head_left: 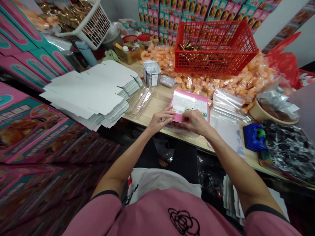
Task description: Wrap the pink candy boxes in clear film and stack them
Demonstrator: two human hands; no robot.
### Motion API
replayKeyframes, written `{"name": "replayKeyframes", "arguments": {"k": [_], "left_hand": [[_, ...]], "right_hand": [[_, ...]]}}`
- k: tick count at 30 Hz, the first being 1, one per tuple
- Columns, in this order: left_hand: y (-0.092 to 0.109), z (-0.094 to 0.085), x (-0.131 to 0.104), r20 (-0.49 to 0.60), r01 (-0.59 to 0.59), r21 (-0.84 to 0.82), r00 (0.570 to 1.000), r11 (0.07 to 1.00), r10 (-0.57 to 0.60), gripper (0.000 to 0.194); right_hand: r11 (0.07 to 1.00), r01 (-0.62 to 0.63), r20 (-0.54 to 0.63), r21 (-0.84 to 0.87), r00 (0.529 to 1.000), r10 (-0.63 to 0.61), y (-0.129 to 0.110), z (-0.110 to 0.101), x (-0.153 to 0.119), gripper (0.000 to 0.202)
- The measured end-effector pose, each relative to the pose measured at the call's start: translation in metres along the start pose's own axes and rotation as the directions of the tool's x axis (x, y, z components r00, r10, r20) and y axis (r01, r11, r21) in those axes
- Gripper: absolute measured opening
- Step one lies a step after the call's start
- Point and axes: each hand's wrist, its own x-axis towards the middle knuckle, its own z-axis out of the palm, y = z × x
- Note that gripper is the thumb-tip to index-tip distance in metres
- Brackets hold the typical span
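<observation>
A pink printed box [190,100] lies on the wooden table [154,98] in front of me, its printed panel facing up. My left hand [161,120] rests at the box's near left corner with its fingers stretched out and apart. At the near edge of the box is my right hand [194,121], its fingers bent together in a pinch; what they hold, if anything, is hidden. Clear plastic packaging [140,101] lies left of the box, and clear bags [226,114] lie right of it.
Flat white cartons [93,88] are stacked at left. Behind the box stand a metal tin [152,73] and a red basket [214,62] among orange packets [159,57]. A blue tape dispenser [253,137] and black packets [290,150] are at right.
</observation>
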Motion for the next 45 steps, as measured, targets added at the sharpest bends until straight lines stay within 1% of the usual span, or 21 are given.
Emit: {"name": "replayKeyframes", "arguments": {"k": [2,3,4,5,6,7,8,10,11,12,16,20,22,25,26,29,31,34,39,42,45], "left_hand": [[0.006,0.000,-0.008,-0.055,0.031,0.027,0.998,0.999,-0.030,0.047],[0.010,0.002,-0.016,-0.155,0.051,0.037,0.987,0.998,-0.045,0.059],[0.014,0.005,-0.025,-0.301,0.083,0.027,0.951,0.996,-0.071,0.063],[0.020,0.010,-0.036,-0.455,0.131,-0.017,0.882,0.991,-0.125,0.059],[0.026,0.015,-0.048,-0.575,0.193,-0.109,0.788,0.975,-0.221,0.049],[0.032,0.022,-0.059,-0.606,0.277,-0.250,0.703,0.928,-0.373,0.044],[0.039,0.029,-0.070,-0.544,0.373,-0.408,0.633,0.833,-0.550,0.047],[0.053,0.041,-0.085,-0.262,0.548,-0.619,0.532,0.563,-0.806,0.059],[0.059,0.046,-0.090,-0.153,0.592,-0.656,0.502,0.467,-0.851,0.061],[0.064,0.050,-0.093,-0.112,0.604,-0.672,0.489,0.428,-0.865,0.060],[0.077,0.055,-0.095,-0.259,0.532,-0.656,0.508,0.536,-0.821,0.035],[0.081,0.050,-0.102,-0.257,0.549,-0.649,0.494,0.527,-0.831,0.021],[0.082,0.047,-0.107,-0.249,0.557,-0.639,0.503,0.531,-0.828,0.018],[0.083,0.042,-0.113,-0.225,0.581,-0.597,0.540,0.553,-0.811,0.014],[0.083,0.041,-0.115,-0.211,0.592,-0.577,0.557,0.562,-0.803,0.014],[0.083,0.036,-0.118,-0.186,0.614,-0.509,0.606,0.603,-0.774,0.012],[0.082,0.034,-0.119,-0.192,0.622,-0.442,0.638,0.646,-0.745,0.008],[0.081,0.033,-0.120,-0.194,0.634,-0.316,0.685,0.706,-0.702,0.006],[0.079,0.031,-0.123,-0.169,0.617,-0.193,0.745,0.763,-0.646,0.007],[0.079,0.028,-0.127,-0.147,0.603,-0.185,0.764,0.776,-0.629,0.009],[0.075,0.022,-0.130,-0.122,0.610,-0.196,0.762,0.768,-0.636,0.016]], "right_hand": [[0.998,0.050,-0.104,-0.027,0.993,-0.053,-0.003,0.009,-0.006,0.015],[0.995,0.084,-0.172,-0.059,0.981,-0.093,-0.004,0.014,-0.009,0.018],[0.988,0.117,-0.243,-0.101,0.960,-0.138,-0.006,0.019,-0.014,0.021],[0.979,0.146,-0.310,-0.146,0.933,-0.185,-0.008,0.024,-0.019,0.023],[0.967,0.169,-0.369,-0.189,0.901,-0.230,-0.011,0.029,-0.024,0.025],[0.955,0.188,-0.417,-0.228,0.868,-0.270,-0.013,0.033,-0.029,0.027],[0.945,0.200,-0.453,-0.259,0.839,-0.301,-0.016,0.037,-0.034,0.028],[0.931,0.213,-0.493,-0.295,0.801,-0.339,-0.024,0.043,-0.043,0.030],[0.928,0.215,-0.502,-0.304,0.792,-0.347,-0.028,0.045,-0.048,0.031],[0.927,0.215,-0.506,-0.308,0.788,-0.350,-0.032,0.047,-0.052,0.031],[0.933,0.208,-0.499,-0.293,0.799,-0.335,-0.046,0.057,-0.067,0.030],[0.948,0.213,-0.479,-0.237,0.823,-0.305,-0.054,0.067,-0.081,0.029],[0.962,0.210,-0.446,-0.175,0.854,-0.267,-0.057,0.069,-0.086,0.026],[0.975,0.207,-0.315,0.078,0.933,-0.173,-0.062,0.065,-0.087,0.006],[0.960,0.192,-0.260,0.206,0.956,-0.136,-0.064,0.062,-0.084,0.009],[0.829,0.095,-0.086,0.551,0.995,-0.057,-0.070,0.057,-0.066,0.012],[0.764,0.011,0.035,0.645,0.998,-0.043,-0.074,0.057,-0.052,0.006],[0.767,-0.083,0.151,0.636,0.988,-0.018,-0.080,0.061,-0.037,0.005],[0.801,-0.121,0.194,0.586,0.981,0.007,-0.088,0.067,-0.035,0.012],[0.820,-0.074,0.152,0.568,0.988,-0.016,-0.090,0.071,-0.039,0.013],[0.834,0.017,0.041,0.552,0.998,-0.047,-0.091,0.077,-0.045,0.014]]}}
